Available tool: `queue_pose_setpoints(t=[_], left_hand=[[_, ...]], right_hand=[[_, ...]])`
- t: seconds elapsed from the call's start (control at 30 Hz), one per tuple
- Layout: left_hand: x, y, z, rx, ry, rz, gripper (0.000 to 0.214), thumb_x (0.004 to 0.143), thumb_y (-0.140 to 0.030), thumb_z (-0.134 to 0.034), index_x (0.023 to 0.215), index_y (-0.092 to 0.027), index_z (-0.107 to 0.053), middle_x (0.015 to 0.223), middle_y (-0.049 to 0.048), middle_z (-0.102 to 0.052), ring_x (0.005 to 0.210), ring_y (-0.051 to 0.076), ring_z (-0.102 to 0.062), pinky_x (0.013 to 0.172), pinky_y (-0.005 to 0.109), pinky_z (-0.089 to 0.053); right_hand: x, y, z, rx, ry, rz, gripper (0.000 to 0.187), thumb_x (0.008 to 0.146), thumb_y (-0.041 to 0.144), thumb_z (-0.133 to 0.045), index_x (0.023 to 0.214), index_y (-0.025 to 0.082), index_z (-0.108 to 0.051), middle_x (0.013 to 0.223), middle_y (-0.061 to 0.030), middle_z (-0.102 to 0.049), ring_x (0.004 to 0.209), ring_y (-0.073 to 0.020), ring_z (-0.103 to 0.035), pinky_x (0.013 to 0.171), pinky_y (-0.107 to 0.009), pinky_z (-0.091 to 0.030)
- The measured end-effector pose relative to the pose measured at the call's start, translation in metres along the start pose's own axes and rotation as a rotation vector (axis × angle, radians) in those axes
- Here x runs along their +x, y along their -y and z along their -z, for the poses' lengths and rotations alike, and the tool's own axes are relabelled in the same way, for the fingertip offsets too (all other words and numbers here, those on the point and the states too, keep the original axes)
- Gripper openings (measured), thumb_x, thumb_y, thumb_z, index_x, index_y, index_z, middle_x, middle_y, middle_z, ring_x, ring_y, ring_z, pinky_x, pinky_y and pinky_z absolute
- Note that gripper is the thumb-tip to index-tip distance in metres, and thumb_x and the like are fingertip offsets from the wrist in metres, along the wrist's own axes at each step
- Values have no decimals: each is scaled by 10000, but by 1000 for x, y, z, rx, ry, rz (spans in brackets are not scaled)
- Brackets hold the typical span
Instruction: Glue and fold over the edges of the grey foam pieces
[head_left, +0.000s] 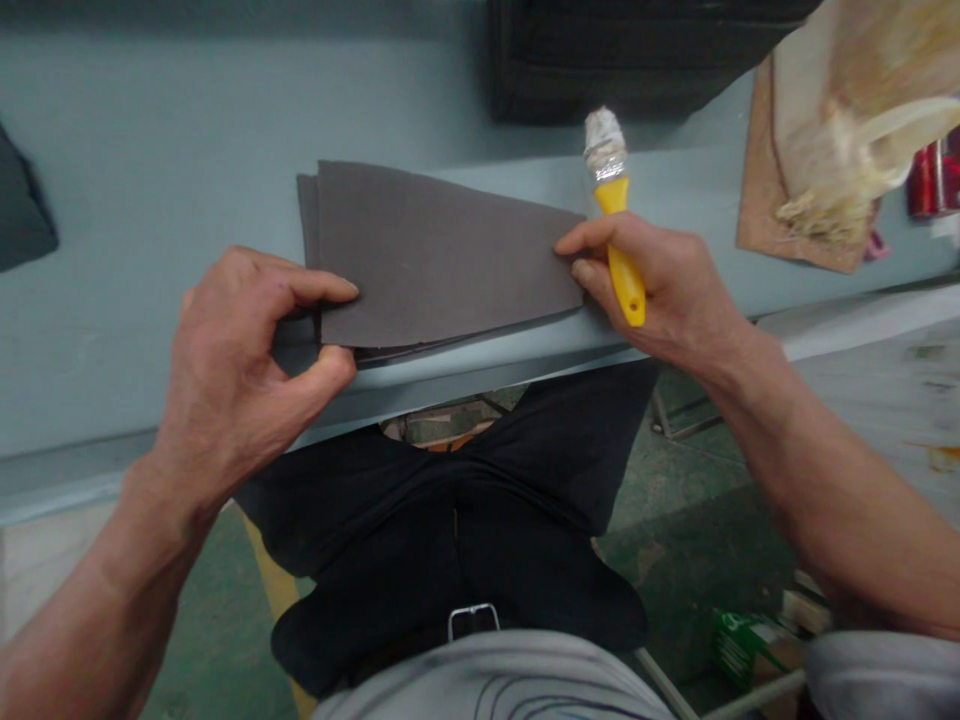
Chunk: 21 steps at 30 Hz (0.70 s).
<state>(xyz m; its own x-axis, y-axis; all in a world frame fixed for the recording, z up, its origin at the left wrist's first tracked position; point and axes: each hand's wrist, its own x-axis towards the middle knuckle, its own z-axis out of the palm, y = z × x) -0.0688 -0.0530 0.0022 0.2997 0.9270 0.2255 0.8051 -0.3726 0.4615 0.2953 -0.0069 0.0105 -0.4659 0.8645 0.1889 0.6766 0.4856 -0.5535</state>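
Note:
A stack of dark grey sheets (435, 255) lies on the blue-grey table (150, 180) near its front edge. My left hand (240, 370) pinches the stack's left corner between thumb and fingers. My right hand (660, 285) grips a brush with a yellow handle (621, 235), its white bristles pointing away from me. The fingertips of that hand also rest on the right tip of the top sheet.
A brown board (772, 200) with a glue-smeared container (847, 110) sits at the back right, a red can (930, 180) beside it. A black object (630, 50) lies at the back, dark cloth (22, 210) at far left. Below the edge are my lap and a green floor (675, 520).

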Motion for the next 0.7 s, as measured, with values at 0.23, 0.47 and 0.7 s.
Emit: queue_pose_setpoints(t=[0.23, 0.47, 0.7], left_hand=[[-1, -2, 1, -8, 6, 27, 329, 941, -335, -596, 1245, -311, -721, 1136, 72, -717, 1178, 339, -689, 1031, 539, -533], [-2, -1, 1, -14, -11, 17, 326, 962, -343, -594, 1239, -261, -747, 1120, 80, -714, 1169, 317, -684, 1009, 491, -517], [-4, 2, -4, -41, -29, -23, 348, 959, -306, -605, 1254, -195, -753, 1114, 92, -711, 1144, 294, -669, 1025, 463, -495]], right_hand=[[0, 0, 0, 33, -5, -5, 204, 1053, 378, -590, 1183, 308, -732, 1193, -62, -819, 1083, -285, -774, 1006, -445, -606], [-1, -4, -3, 3, -35, 56, 204, 1057, 339, -582, 1196, 294, -725, 1170, -55, -815, 1070, -261, -783, 972, -420, -609], [-3, -9, -6, -9, -62, 111, 205, 1073, 293, -583, 1222, 250, -716, 1167, -61, -811, 1061, -231, -783, 959, -374, -609]])
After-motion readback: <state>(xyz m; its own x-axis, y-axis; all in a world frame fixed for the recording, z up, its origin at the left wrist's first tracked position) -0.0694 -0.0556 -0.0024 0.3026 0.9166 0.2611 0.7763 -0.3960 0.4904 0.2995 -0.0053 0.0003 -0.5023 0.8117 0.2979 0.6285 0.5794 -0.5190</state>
